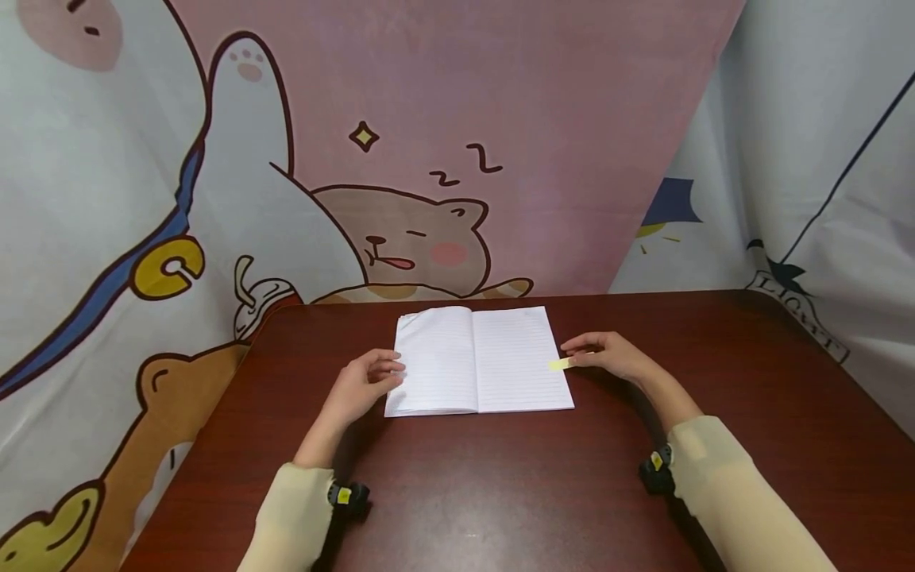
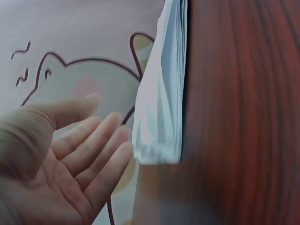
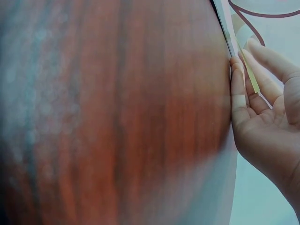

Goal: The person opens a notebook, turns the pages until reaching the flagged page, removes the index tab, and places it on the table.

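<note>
An open notebook [image 1: 511, 342] with lined white pages lies on the brown table. At its right edge, my right hand [image 1: 615, 355] pinches a small yellow sticky strip [image 1: 557, 365], whose free end lies over the right page. The right wrist view shows that strip [image 3: 252, 77] edge-on beside the thumb and fingers. My left hand [image 1: 363, 385] is at the left edge of the notebook, its fingers loosely bent and the fingertips by the page edge. In the left wrist view the left palm [image 2: 70, 173] holds nothing, beside the stacked page edges [image 2: 161, 117].
The dark red-brown table [image 1: 457, 492] spreads around the notebook on all sides. Behind it hangs a cloth backdrop [image 1: 557, 143] with cartoon animals. Black wrist cameras [image 1: 349, 500] are strapped over cream sleeves [image 1: 736, 485].
</note>
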`<state>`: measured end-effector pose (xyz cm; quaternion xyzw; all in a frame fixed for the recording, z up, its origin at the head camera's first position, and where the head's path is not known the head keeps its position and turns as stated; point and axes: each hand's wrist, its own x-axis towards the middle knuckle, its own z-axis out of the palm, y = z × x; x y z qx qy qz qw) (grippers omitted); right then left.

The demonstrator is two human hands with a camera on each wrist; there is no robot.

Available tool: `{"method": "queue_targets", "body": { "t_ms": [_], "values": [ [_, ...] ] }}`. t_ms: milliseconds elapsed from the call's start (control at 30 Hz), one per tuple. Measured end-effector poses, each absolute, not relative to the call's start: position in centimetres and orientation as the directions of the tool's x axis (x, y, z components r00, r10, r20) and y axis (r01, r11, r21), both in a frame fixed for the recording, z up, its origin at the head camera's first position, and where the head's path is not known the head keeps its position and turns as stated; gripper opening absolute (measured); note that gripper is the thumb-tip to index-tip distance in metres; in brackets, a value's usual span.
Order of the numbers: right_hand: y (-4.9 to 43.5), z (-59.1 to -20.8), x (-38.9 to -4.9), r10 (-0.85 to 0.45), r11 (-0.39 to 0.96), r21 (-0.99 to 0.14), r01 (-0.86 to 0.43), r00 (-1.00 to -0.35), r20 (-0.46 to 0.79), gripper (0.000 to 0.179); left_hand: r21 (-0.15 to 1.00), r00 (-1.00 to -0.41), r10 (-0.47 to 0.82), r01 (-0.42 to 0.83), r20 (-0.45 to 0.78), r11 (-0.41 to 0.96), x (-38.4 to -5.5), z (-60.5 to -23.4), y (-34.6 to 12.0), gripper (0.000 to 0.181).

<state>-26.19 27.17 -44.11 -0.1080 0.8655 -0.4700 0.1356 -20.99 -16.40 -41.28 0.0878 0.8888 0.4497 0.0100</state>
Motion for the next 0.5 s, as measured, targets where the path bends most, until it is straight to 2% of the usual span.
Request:
{"method": "queue_targets", "body": {
  "t_ms": [267, 500],
  "values": [
    [27.4, -44.1, -26.2, -0.307, 0.532, -0.846, -0.046, -0.941, -0.142, 0.042, 0.809, -0.951, 0.277, 0.271, 0.14, 0.521, -21.6, -41.2, -12.0, 0.04],
    [27.1, -44.0, -26.1, -0.305, 0.545, -0.837, -0.058, -0.943, -0.133, 0.039, 0.733, -0.892, 0.434, 0.381, 0.129, 0.564, -22.2, -41.8, -8.6, 0.05]
  ]
}}
